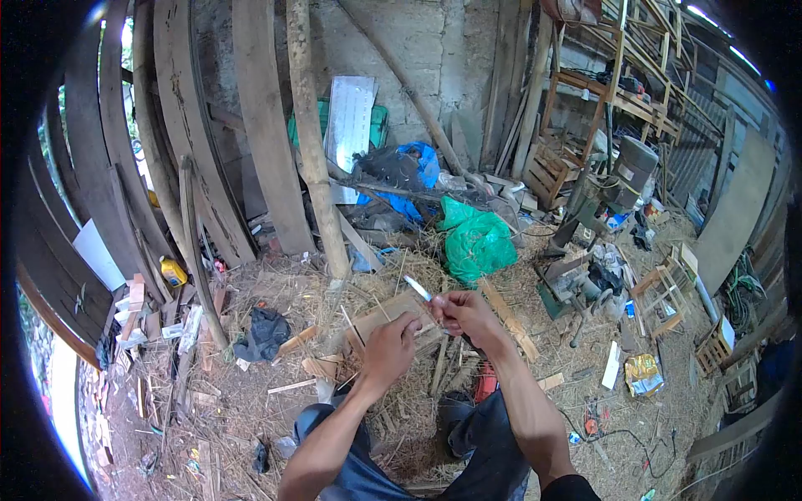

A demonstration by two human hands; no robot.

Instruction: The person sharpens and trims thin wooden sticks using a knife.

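My right hand [469, 317] is closed around a knife [417, 288], its short pale blade pointing up and to the left; the fingers cover most of the handle. Just left of it, my left hand [389, 349] is curled shut, thumb towards the blade. A thin wooden stick [352, 325] juts up and left from behind this hand, seemingly in its grip, though the fingers hide where it is held. Beneath both hands, a flat wooden board [380, 320] lies on the straw-strewn ground. The blade and the stick are apart.
A green plastic bag [478, 246] lies ahead, near a wooden post [307, 142]. To the left are a black bag [263, 332] and a yellow bottle [173, 271]. On the right are a wooden frame [660, 298] and a yellow packet [643, 375]. Wood scraps litter the floor.
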